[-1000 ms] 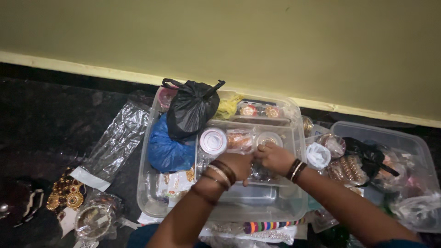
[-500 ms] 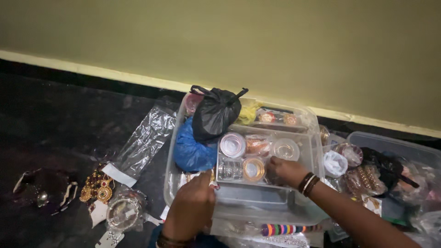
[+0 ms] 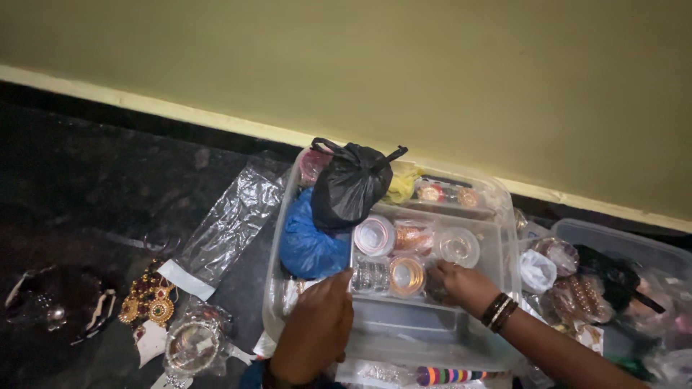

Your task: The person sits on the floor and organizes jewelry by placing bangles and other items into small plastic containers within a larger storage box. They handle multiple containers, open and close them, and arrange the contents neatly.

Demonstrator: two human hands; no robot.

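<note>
Right hand (image 3: 465, 283) fingertips hidden among bangles (image 3: 407, 276)

The scene is dim and grainy. The yellow-green wall (image 3: 432, 79) is the brightest area, evenly lit with no glare. The dark floor (image 3: 86, 180) swallows detail, and its left edge falls almost to black. The clear plastic sleeve (image 3: 227, 227) and clear plastic box (image 3: 497, 216) catch soft white highlights. Both hands look slightly smeared and underexposed; edges are soft throughout.
</note>
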